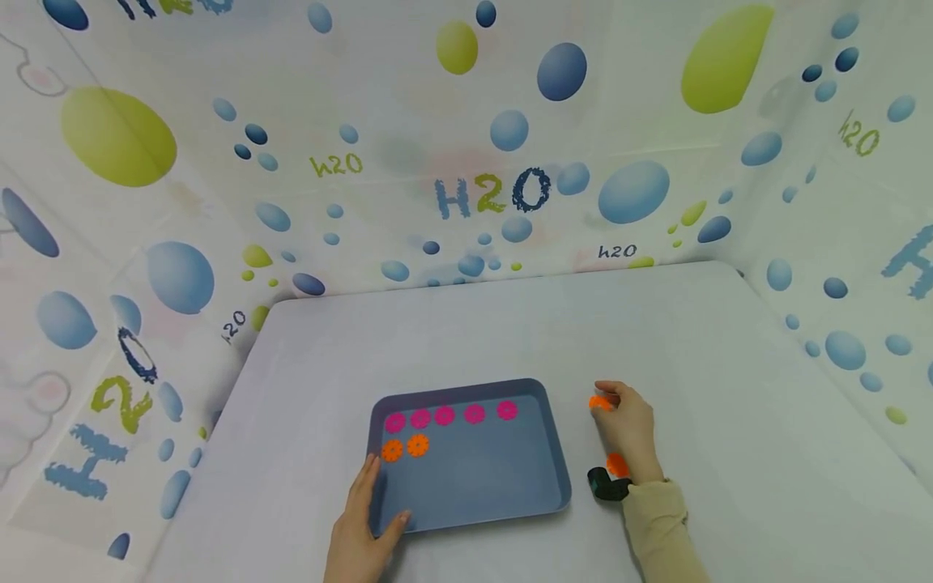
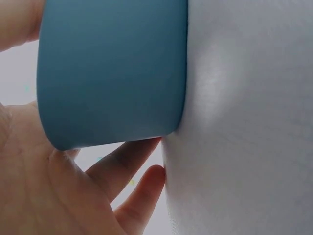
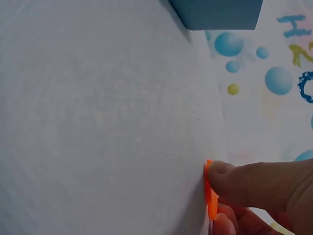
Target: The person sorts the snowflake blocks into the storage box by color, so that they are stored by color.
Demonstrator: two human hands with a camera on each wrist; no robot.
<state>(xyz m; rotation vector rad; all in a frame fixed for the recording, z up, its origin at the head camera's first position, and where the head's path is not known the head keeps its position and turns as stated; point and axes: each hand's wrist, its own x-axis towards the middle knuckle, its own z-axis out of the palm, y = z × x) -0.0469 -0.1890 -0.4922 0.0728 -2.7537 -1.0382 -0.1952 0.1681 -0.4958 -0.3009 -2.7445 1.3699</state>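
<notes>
Orange flower disc [image 1: 599,402] pinched at the fingertips of the right hand [image 1: 628,429], just off the right edge of the blue tray [image 1: 557,453], low over the white counter [image 1: 466,324]. The wrist view confirms it: thumb [image 3: 249,181] clamped onto the disc's [image 3: 210,191] thin edge, the piece standing on edge against the cloth. A second orange piece [image 1: 617,464] shows near that wrist, beside a dark strap [image 1: 607,486]; whether it lies on the counter or is on the strap, I cannot tell.

Inside the tray, two orange discs [image 1: 404,447] sit side by side in the lower row at the left, beneath a row of five pink discs [image 1: 450,416] along the far wall.

The left hand [image 1: 364,526] steadies the tray's near-left corner, fingers straight along the rim, thumb laid on the tray floor, holding nothing else.

To do this well, I'd say: keep the pinch light and on the rim, lay the disc flat before letting go, and set it just beside the second orange one so the row stays even. The left hand should keep the tray from sliding on the cloth.
</notes>
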